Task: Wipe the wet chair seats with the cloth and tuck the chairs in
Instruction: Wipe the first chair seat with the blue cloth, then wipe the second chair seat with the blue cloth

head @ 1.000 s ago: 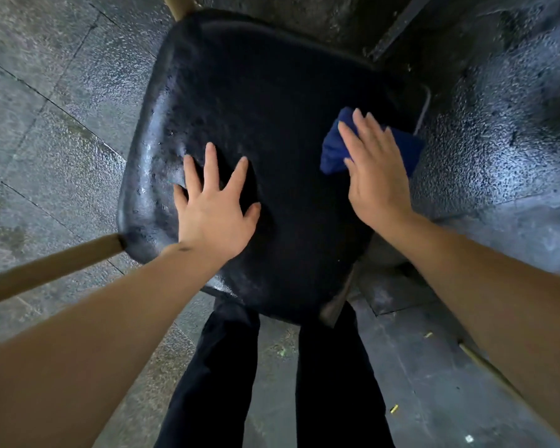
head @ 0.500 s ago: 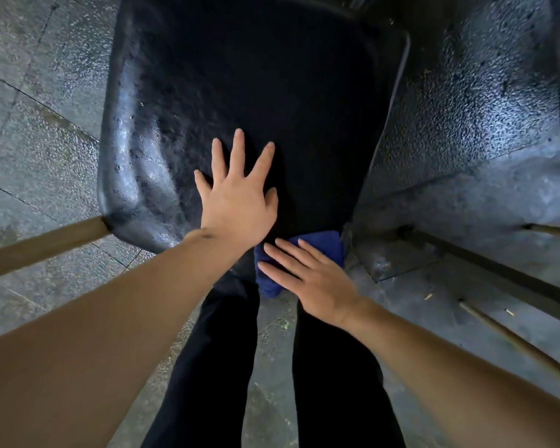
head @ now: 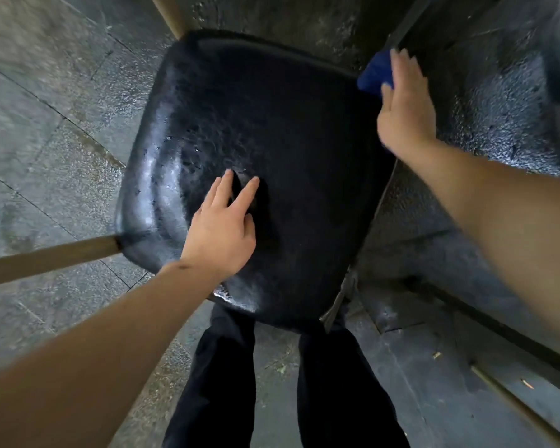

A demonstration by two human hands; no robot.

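Note:
A black chair seat (head: 291, 130), glossy and beaded with water along its left side, fills the middle of the view. My left hand (head: 223, 227) rests flat on the near left part of the seat, fingers straight. My right hand (head: 404, 108) presses a blue cloth (head: 374, 74) flat against the seat's far right corner with straight fingers. Most of the cloth is hidden under that hand.
A wet dark surface (head: 505, 108) lies just right of the chair. Wooden chair legs (head: 46, 260) stick out at the left and the top. My dark trouser legs (head: 227, 383) stand below the seat on wet stone paving (head: 46, 124). A metal bar (head: 514, 341) runs along the lower right.
My right hand slid the cloth from the seat's right side to its near edge, then up to the far right corner. My left hand stayed on the seat.

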